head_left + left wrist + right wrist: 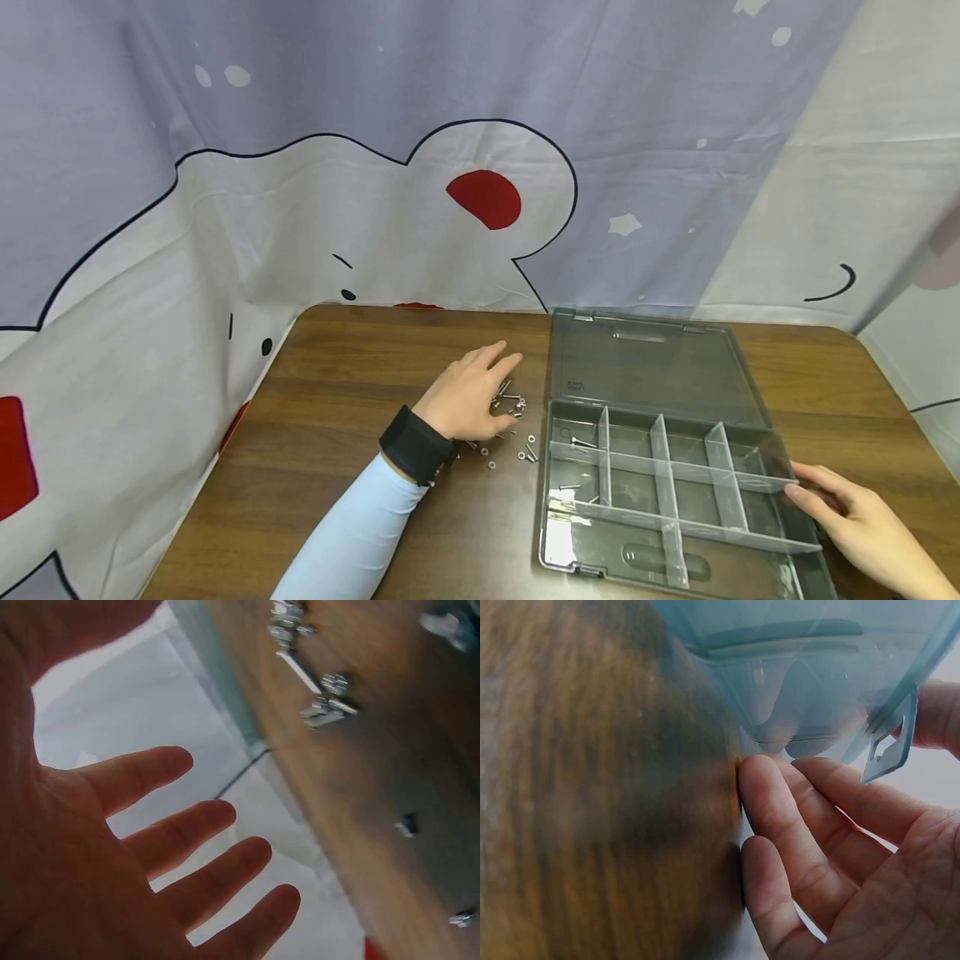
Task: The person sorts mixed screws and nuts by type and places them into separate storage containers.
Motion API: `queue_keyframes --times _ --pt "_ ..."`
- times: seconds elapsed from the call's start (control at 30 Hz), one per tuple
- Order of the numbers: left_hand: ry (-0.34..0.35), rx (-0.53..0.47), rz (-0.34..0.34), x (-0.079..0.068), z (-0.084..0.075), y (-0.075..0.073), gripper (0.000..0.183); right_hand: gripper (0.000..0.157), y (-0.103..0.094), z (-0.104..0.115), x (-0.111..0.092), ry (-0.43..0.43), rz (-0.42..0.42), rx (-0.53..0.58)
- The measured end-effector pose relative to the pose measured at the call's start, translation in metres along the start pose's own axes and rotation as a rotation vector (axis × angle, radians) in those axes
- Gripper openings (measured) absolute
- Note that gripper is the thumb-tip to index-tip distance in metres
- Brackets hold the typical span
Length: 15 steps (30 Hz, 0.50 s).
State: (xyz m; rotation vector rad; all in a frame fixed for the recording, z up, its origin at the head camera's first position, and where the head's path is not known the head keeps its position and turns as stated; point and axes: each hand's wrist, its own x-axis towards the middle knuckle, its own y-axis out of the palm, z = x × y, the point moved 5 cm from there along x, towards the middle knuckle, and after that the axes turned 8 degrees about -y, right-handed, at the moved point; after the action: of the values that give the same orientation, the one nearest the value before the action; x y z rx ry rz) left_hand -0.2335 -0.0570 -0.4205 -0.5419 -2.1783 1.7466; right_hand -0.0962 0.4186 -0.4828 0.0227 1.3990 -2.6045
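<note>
My left hand hovers with spread fingers over a loose cluster of small silver screws and nuts on the table. In the left wrist view its palm holds nothing, and the screws lie apart from the fingertips. A grey see-through compartment box with its lid folded back lies to the right. A few screws lie in its left compartments. My right hand grips the box's right edge, thumb on the rim, fingers at its lower side.
The wooden table runs beneath everything and ends at a patterned curtain behind. Light upright dividers split the box into several compartments. A black band sits on the left wrist.
</note>
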Motion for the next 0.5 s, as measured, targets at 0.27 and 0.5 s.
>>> queue_keyframes --times 0.27,0.5 --pt "0.013 0.019 0.018 0.007 0.011 0.013 0.065 0.062 0.000 0.001 0.000 0.002 -0.001 -0.002" --pt "0.051 0.017 -0.004 0.010 0.014 0.018 0.045 0.060 -0.002 0.001 0.000 -0.002 -0.007 -0.003"
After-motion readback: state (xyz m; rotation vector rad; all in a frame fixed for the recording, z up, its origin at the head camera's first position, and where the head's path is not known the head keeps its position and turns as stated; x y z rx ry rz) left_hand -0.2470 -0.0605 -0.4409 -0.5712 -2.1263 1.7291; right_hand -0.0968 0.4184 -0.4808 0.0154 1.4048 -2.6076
